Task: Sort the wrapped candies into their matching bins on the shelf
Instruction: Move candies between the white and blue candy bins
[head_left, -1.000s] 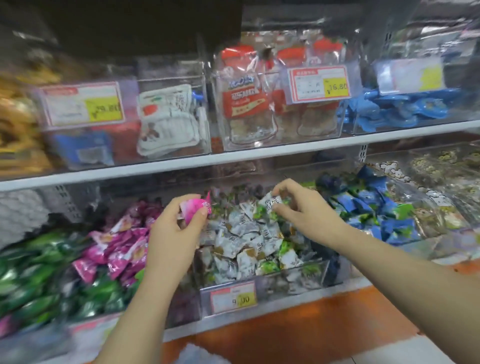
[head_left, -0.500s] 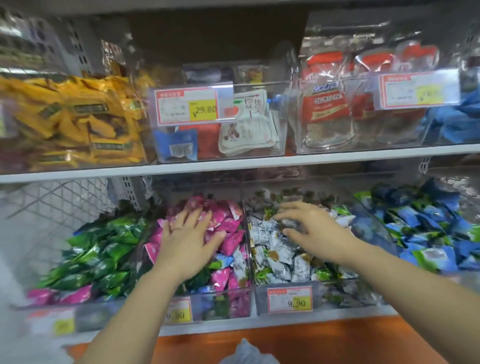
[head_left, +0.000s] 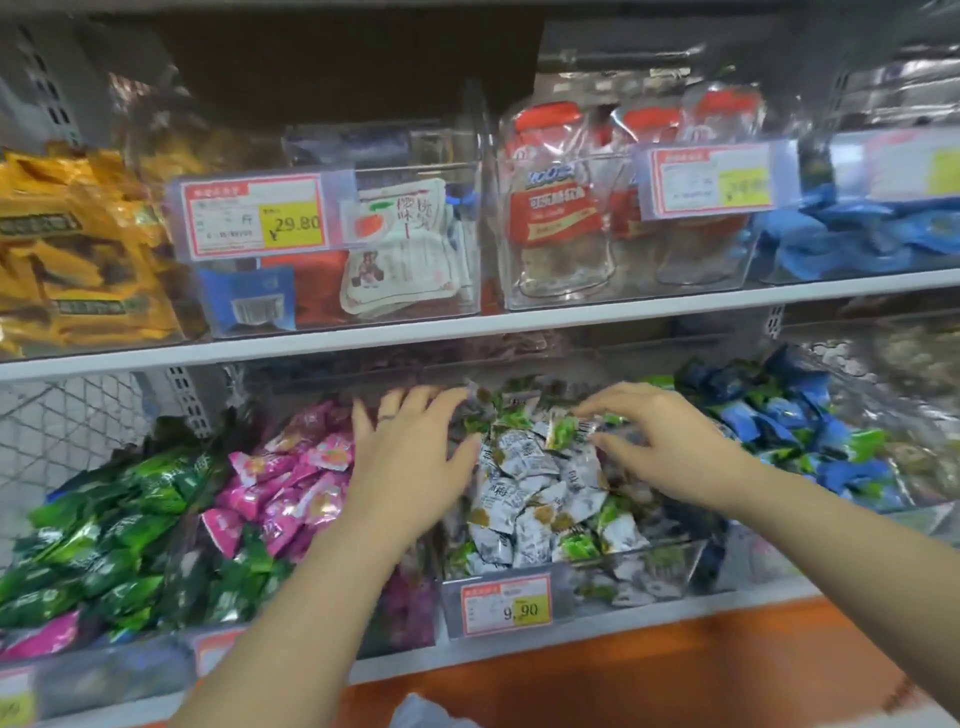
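Head view. The left hand (head_left: 410, 462) hovers with its fingers straight and spread, holding nothing. It is over the divide between a heap of glossy pink wrapped candies (head_left: 296, 478) and the clear plastic bin (head_left: 675, 544) of white-and-green pillow-shaped candies (head_left: 524, 488). A thin ring (head_left: 387, 416) sits on one finger.

The right hand (head_left: 670, 447) reaches over that same bin. Its forefinger and thumb curl in to pinch a small crinkled green-and-white candy (head_left: 562, 432) just above the heap, though blur softens the contact.

Left of the pink heap lie shiny green foil candies (head_left: 119, 530), and to the right of the bin are blue-and-green wrapped candies (head_left: 779, 421) behind another clear wall. A red-bordered price label (head_left: 506, 605) reading 9.90 is fixed to the bin's front.

The white shelf board (head_left: 519, 322) overhangs the back of the bins, close above both hands. On it stand:
- yellow packets (head_left: 67, 244)
- a clear box bearing a 29.80 label (head_left: 254, 215)
- flat white pouches (head_left: 400, 249)
- clear pouches with red tops (head_left: 556, 208)
- soft blue packets (head_left: 857, 234)

Grey wire mesh (head_left: 67, 421) fills the far left, and a smooth orange panel (head_left: 623, 675) runs below the shelf edge.
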